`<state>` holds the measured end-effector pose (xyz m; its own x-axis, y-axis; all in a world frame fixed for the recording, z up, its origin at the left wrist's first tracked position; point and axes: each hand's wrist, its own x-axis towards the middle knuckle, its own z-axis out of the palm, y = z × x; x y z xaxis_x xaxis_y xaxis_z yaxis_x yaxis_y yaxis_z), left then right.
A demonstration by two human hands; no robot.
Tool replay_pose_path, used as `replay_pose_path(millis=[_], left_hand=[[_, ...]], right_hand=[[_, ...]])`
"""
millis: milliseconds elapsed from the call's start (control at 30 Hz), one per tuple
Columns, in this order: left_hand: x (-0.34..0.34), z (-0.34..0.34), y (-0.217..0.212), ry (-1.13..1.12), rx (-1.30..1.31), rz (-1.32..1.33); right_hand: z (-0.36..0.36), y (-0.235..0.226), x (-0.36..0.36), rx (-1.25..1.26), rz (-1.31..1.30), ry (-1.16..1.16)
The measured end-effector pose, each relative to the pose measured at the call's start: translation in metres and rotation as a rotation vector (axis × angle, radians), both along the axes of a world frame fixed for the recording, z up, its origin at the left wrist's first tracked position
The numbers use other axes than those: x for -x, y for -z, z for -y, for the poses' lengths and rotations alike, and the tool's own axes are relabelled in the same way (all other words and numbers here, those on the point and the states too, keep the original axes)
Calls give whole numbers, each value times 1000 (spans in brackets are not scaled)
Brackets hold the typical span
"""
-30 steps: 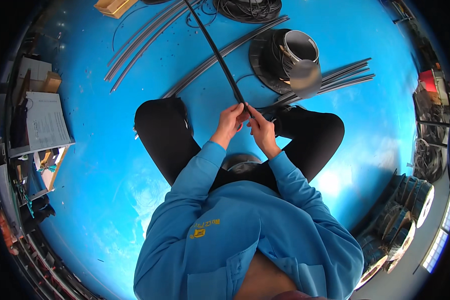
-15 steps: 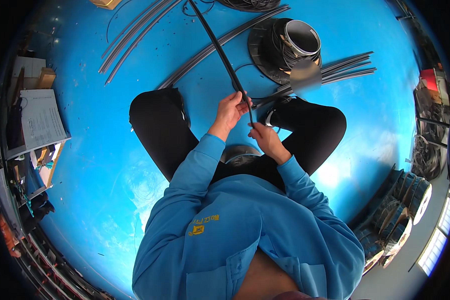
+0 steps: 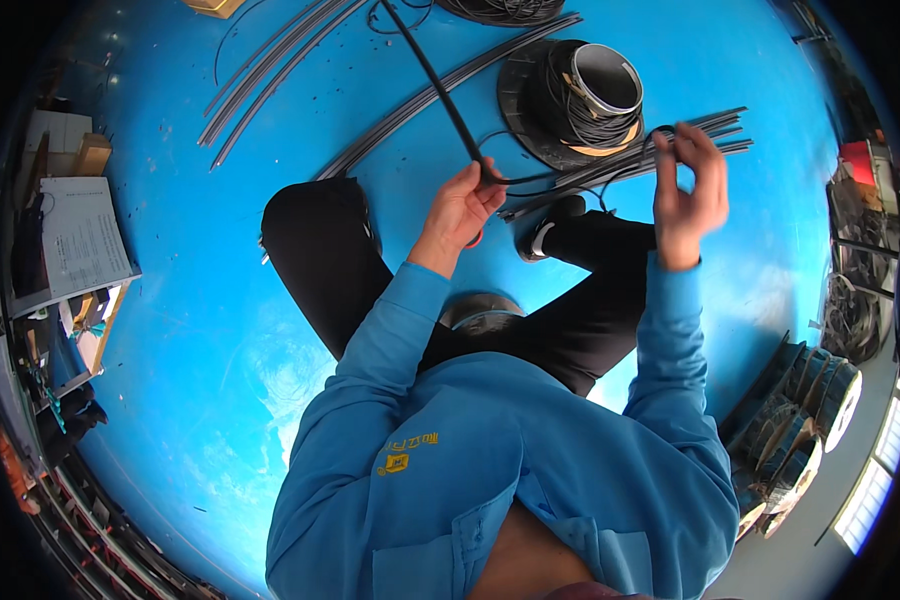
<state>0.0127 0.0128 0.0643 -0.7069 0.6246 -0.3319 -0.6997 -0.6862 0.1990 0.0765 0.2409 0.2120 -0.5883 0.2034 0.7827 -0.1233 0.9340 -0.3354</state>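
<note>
While left hand (image 3: 462,207) clamps black sleeve (image 3: 440,85), right hand (image 3: 688,185) pinches thin wire (image 3: 570,178) — I judge threading step; next: steady pull, wire kept taut.

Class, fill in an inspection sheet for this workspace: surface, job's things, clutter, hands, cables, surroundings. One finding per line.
Surface: blue floor, scuffed; the person sits on it.
Job's things: black tube with a thin black wire coming from its end.
Clutter: grey strips lying on the floor; papers at left.
Hands: left hand grips the tube end; right hand pinches the wire, raised.
Cables: black cable spool beyond the feet.
Surroundings: stacked reels at right.
</note>
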Motion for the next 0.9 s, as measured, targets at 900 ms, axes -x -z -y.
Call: replay_pose_path(millis=[900], left_hand=[[4, 3, 30, -4, 458, -14]], right_hand=[[115, 141, -33, 742, 873, -347]])
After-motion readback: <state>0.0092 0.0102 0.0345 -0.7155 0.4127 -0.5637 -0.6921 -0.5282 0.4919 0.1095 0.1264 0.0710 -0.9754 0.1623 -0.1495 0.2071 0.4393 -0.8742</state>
